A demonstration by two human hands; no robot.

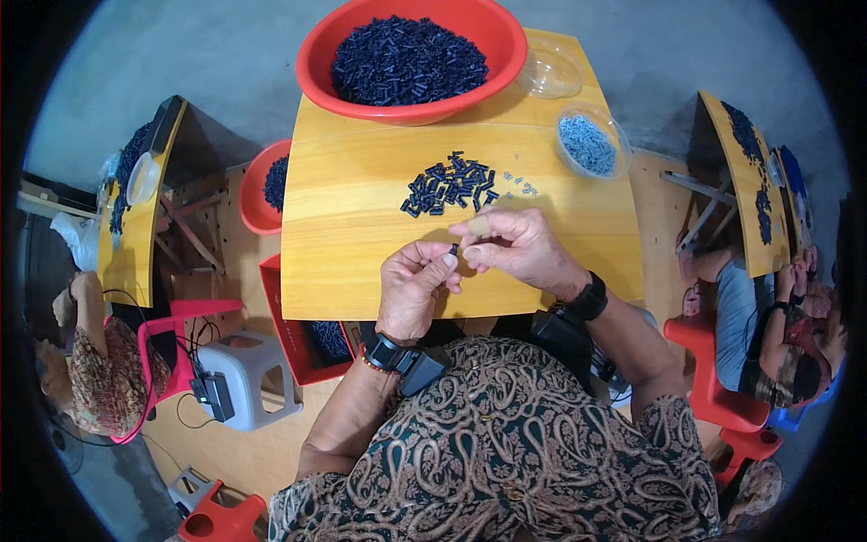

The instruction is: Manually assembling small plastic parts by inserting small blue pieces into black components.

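While both hands [456, 262] pinch one small dark plastic piece [453, 248], light, stiff and easily dropped, the pile [449, 183] lies at twelve o'clock.

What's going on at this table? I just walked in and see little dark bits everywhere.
A person seated at a small wooden table pinches one small dark plastic piece between the left hand and the right hand. A loose pile of the same pieces lies just beyond the hands. Farther back stand a red basin heaped with them and a clear bowl of small pale blue parts. Other people sit at similar tables on either side.
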